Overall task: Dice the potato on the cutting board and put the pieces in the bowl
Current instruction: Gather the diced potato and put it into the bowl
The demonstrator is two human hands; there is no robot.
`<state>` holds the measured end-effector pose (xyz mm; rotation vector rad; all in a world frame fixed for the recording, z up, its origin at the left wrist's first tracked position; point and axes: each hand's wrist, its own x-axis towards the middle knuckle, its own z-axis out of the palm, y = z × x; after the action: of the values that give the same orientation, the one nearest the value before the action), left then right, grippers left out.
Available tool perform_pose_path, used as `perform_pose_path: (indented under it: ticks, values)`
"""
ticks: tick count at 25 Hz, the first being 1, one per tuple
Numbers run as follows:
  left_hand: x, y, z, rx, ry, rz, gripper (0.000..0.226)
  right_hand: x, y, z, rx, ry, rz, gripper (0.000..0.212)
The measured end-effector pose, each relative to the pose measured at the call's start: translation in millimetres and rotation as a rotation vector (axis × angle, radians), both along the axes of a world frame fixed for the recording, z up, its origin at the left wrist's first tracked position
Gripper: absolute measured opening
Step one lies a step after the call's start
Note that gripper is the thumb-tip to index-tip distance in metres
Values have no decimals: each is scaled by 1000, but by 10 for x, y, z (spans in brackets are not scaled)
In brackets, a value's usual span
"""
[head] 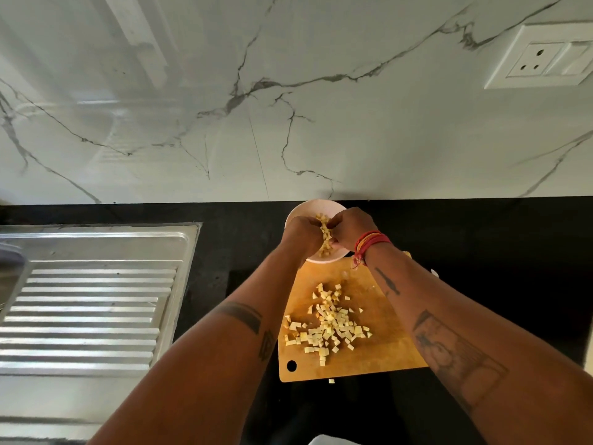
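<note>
Head view: we count one white bowl [293,213], one wooden cutting board [382,345] and many potato cubes [330,326] scattered on it. Our left hand [300,232] and right hand [351,228], fingers curled, cup a clump of cubes [324,234] between them over the bowl, which touches the board's far edge

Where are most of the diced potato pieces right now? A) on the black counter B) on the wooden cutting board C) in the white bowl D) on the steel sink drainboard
B: the big heap of diced potato pieces lies on the wooden cutting board, while the left hand and right hand hold only a small cluster over the white bowl.
</note>
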<state>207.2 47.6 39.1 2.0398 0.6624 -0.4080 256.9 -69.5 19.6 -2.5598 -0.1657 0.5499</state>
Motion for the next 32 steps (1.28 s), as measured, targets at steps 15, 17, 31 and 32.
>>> perform_pose_path:
  ticks: [15, 17, 31, 32]
  values:
    - [-1048, -268, -385, 73, -47, -227, 58, -1180, -393, -523, -104, 57, 257, 48]
    - [-1228, -193, -420, 163, -62, -244, 58, -1291, -439, -524, -134, 50, 353, 55]
    - [-1876, -54, -693, 230, -150, -105, 35, -2004, -608, -486, -127, 76, 765, 33]
    - [-1902, -67, -699, 234, -159, -100, 34, -1988, -617, -520, -117, 53, 731, 30]
